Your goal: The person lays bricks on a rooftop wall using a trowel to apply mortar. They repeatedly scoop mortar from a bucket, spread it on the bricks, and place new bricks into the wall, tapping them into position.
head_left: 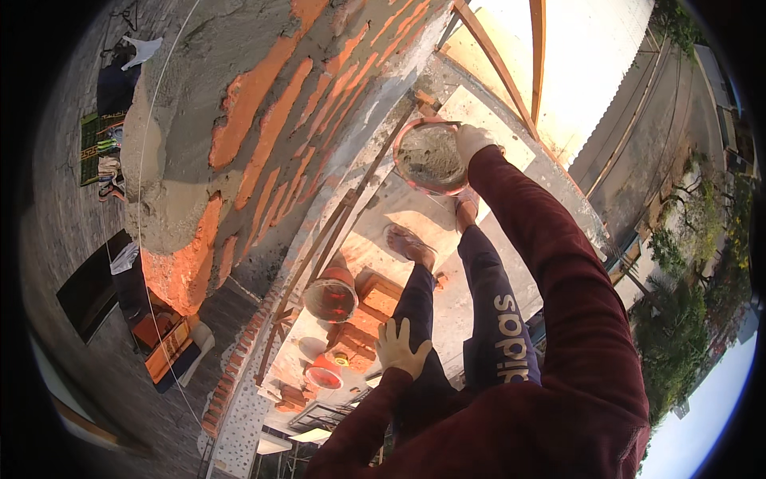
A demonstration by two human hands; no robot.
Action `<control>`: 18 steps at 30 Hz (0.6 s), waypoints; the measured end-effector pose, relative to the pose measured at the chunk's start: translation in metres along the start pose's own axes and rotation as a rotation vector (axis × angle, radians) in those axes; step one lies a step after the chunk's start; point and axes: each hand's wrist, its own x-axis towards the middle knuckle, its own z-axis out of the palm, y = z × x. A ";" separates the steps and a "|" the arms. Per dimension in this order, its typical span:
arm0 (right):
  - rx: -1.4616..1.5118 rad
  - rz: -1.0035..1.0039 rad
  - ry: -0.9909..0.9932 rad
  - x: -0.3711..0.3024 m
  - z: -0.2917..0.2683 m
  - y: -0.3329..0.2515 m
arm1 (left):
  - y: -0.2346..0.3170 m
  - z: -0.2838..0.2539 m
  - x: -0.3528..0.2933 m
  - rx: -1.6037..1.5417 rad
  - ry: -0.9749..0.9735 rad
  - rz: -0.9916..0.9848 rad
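Note:
My right hand [476, 142], in a pale glove, is closed at the right rim of a round orange bucket [429, 191] filled with grey mortar [431, 156]. Its fingertips are partly hidden, so the exact grip is hard to make out. Wearing a matching glove, my left hand [403, 349] rests on my left leg with its fingers spread, holding nothing. Beside it lie stacked orange bricks [355, 339]. A second orange bucket [333, 275] stands near those bricks, and a smaller red-orange bucket [325, 375] sits closer to me.
A brick wall top [263, 160], partly coated with mortar, rises on the left, with a thin string [142, 199] across it. Wooden bars [319, 247] run along the platform's left edge. Beyond that edge a lower floor [68, 207] shows. Wooden poles [503, 64] stand at the far right.

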 end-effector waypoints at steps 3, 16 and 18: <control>-0.102 -0.103 -0.002 0.015 0.029 -0.014 | 0.004 -0.003 0.010 -0.003 0.000 0.040; 0.483 -0.021 -0.468 -0.034 0.087 0.008 | 0.024 0.003 0.025 0.000 0.008 0.072; 0.432 0.009 -0.480 -0.031 0.094 0.008 | 0.026 0.005 0.026 -0.010 0.010 0.072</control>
